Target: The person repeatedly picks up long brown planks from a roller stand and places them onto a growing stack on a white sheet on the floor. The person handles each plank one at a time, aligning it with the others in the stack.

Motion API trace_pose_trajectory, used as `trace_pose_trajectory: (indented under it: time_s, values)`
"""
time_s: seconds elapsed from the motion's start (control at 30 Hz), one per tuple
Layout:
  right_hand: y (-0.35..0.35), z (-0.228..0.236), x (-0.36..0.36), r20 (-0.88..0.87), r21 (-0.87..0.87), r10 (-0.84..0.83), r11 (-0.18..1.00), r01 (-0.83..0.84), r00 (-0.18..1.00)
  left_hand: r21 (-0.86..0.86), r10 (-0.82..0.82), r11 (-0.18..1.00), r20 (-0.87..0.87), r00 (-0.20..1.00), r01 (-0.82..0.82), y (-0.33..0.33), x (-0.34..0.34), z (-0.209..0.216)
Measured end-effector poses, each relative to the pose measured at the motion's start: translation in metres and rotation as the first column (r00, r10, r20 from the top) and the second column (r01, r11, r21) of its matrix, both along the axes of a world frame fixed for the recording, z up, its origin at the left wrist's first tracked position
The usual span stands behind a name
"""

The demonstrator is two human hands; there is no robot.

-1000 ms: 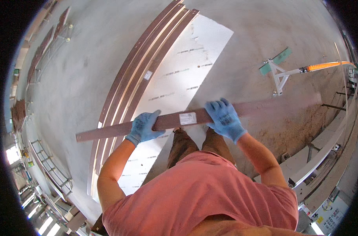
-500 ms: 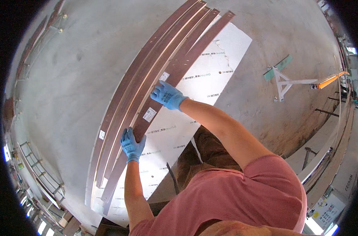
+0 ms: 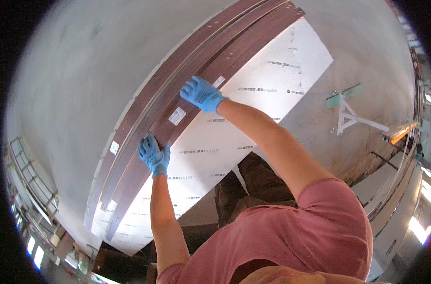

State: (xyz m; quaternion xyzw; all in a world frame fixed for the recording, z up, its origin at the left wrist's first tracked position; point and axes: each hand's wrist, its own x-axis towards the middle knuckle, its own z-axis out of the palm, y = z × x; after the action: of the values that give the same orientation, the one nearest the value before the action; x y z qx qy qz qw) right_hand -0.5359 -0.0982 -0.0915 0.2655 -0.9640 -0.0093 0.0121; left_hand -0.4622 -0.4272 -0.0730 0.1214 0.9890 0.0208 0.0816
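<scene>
**Both gloved hands flat on a brown strip**

My left hand (image 3: 153, 154), in a blue glove, lies on the nearest long brown strip (image 3: 175, 128), fingers (image 3: 147, 144) spread and pressed flat, thumb hooked over the strip's near edge. No closed grip, just palm and fingertips down on it. My right hand (image 3: 202, 93), also blue-gloved, rests further up the same strip, fingers stretched out along it and mostly open; I can't tell whether the thumb wraps under the edge.

The strip runs away from my fingers in both directions, down toward my left elbow and up past my right fingertips. Between my two hands sits a white label (image 3: 177, 115) stuck on the strip; a second small label (image 3: 219, 81) lies just beside my right wrist. Beyond my fingertips two more brown strips (image 3: 144, 111) lie side by side, parallel, touching or nearly so. All rest along the far edge of a white printed board (image 3: 253, 104) that spreads under my forearms, on a grey concrete floor (image 3: 83, 85). Well off past my right arm stands a white metal stand (image 3: 350, 116) with a green top.
</scene>
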Motion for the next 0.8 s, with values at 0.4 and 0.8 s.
trace_pose_trajectory:
  time_s: [0.4, 0.8]
  values:
    - [0.033, -0.011, 0.01, 0.021, -0.09, -0.3, 0.95, 0.3, 0.954, 0.04, 0.2, 0.98, -0.181, 0.963, -0.196, -0.021, 0.005, -0.031]
    - [0.066, -0.022, -0.014, 0.003, -0.008, -0.343, 0.939, 0.343, 0.939, -0.077, 0.065, 0.994, -0.165, 0.984, -0.079, -0.027, -0.01, -0.041]
